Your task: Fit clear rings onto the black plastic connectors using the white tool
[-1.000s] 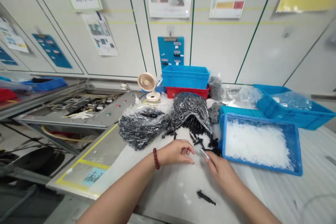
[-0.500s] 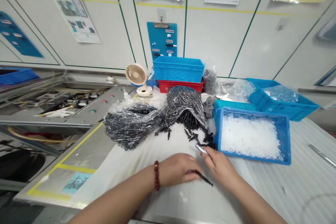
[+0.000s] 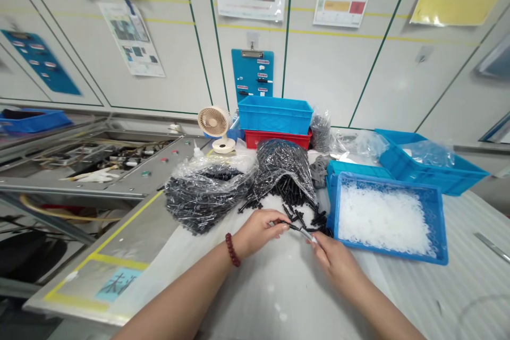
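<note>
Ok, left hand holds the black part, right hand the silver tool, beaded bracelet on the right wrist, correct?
No: the head view shows the beaded bracelet on the left wrist. The left hand does hold the black part, the right hand the silver tool.

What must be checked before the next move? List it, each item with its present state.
1. Left hand has its grip on a thin black ribbed part: ok.
2. Right hand has its grip on a slim silver metal tool: ok.
3. Black part's end lined up with the tool's tip: ok, they appear to meet.
4. Part seated fully in the tool: cannot tell, too small.
5. Small white rings stocked in the blue rectangular plastic tray: ok.
6. Loose black ribbed parts kept well away from the tool: not ok, they lie just beyond it.
</note>
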`<action>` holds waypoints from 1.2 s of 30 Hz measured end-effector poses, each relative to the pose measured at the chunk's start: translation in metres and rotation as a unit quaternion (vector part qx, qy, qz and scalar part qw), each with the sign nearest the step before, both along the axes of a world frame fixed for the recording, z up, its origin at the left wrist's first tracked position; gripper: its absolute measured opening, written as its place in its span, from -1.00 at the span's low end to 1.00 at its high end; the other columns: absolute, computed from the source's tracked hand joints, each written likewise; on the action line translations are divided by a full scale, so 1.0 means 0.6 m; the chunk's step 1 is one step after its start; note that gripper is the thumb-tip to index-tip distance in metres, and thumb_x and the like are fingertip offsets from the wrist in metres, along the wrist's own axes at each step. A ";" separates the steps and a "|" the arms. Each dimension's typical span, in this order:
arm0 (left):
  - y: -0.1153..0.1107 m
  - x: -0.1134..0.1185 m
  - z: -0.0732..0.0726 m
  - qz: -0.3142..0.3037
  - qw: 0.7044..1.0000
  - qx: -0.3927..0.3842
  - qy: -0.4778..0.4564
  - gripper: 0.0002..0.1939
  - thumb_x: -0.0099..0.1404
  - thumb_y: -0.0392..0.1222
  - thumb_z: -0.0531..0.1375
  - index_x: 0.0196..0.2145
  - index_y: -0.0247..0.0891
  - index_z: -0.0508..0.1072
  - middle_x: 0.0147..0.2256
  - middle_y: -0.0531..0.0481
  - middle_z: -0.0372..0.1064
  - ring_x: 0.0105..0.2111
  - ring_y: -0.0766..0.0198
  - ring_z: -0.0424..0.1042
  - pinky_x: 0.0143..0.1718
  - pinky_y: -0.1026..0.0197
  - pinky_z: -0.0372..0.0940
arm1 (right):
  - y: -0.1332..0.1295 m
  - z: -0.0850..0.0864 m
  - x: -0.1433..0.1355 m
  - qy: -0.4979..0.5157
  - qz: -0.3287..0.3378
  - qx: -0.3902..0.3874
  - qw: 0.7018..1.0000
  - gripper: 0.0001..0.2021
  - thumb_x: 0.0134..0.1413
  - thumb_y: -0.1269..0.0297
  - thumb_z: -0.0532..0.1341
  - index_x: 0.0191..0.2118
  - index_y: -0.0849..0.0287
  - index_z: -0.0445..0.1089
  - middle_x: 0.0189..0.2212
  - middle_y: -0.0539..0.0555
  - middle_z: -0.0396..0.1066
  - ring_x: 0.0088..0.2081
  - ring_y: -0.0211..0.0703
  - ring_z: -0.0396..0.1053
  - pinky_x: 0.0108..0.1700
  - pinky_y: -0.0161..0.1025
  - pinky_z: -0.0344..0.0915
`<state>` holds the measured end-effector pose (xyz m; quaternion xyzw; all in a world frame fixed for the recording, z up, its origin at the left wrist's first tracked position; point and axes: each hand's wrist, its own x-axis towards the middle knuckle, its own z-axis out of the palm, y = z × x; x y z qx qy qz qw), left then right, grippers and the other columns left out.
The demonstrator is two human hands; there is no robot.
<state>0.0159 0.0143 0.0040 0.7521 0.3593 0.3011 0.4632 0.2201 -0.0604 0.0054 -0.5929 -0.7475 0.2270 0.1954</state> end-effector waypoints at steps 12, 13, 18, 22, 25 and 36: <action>-0.005 0.010 -0.013 -0.033 0.996 -0.074 -0.020 -0.80 0.10 -0.18 0.20 -0.36 -0.37 0.51 -0.49 -0.03 0.44 -0.48 0.33 0.38 -0.41 0.37 0.27 | -0.003 0.008 -0.008 -0.122 -0.005 -0.037 0.992 -0.80 0.11 0.37 -0.07 -0.40 0.15 0.27 -0.46 0.05 0.39 -0.44 -0.19 0.31 -0.45 -0.33 -0.02; -0.005 0.010 -0.015 -0.036 0.996 -0.077 -0.018 -0.81 0.10 -0.19 0.20 -0.36 -0.37 0.51 -0.49 -0.02 0.44 -0.47 0.34 0.38 -0.41 0.37 0.27 | -0.004 0.007 -0.008 -0.117 0.003 -0.036 0.992 -0.80 0.11 0.37 -0.08 -0.40 0.15 0.27 -0.46 0.05 0.39 -0.43 -0.19 0.31 -0.45 -0.33 -0.02; -0.012 0.014 -0.020 -0.055 0.998 -0.031 0.007 -0.86 0.12 -0.29 0.20 -0.34 -0.33 0.52 -0.48 0.01 0.47 -0.47 0.35 0.40 -0.42 0.40 0.26 | -0.005 0.001 -0.011 -0.108 0.019 -0.034 0.993 -0.80 0.11 0.37 -0.06 -0.39 0.15 0.28 -0.45 0.03 0.40 -0.42 -0.21 0.32 -0.44 -0.34 -0.04; -0.021 0.019 -0.018 -0.046 0.995 0.083 0.035 -0.87 0.14 -0.32 0.21 -0.33 -0.28 0.54 -0.43 0.02 0.49 -0.44 0.35 0.42 -0.35 0.41 0.27 | -0.006 0.001 -0.012 -0.149 -0.017 -0.024 0.988 -0.77 0.14 0.30 -0.04 -0.45 0.14 0.29 -0.48 0.02 0.42 -0.45 -0.22 0.32 -0.49 -0.33 -0.12; -0.028 0.024 -0.014 -0.051 0.989 0.130 0.043 -0.87 0.15 -0.32 0.20 -0.33 -0.27 0.54 -0.42 0.01 0.50 -0.42 0.34 0.44 -0.30 0.40 0.28 | -0.006 0.004 -0.015 -0.187 -0.044 -0.028 0.981 -0.70 0.15 0.18 -0.02 -0.50 0.14 0.31 -0.51 0.04 0.43 -0.47 -0.21 0.32 -0.52 -0.31 -0.18; -0.031 0.024 -0.014 -0.055 0.995 0.076 0.024 -0.86 0.16 -0.29 0.19 -0.31 -0.28 0.54 -0.43 0.00 0.49 -0.44 0.34 0.43 -0.35 0.39 0.28 | -0.008 0.003 -0.013 -0.194 -0.062 -0.030 0.979 -0.67 0.15 0.12 -0.05 -0.51 0.15 0.28 -0.51 0.06 0.42 -0.48 -0.18 0.32 -0.52 -0.30 -0.20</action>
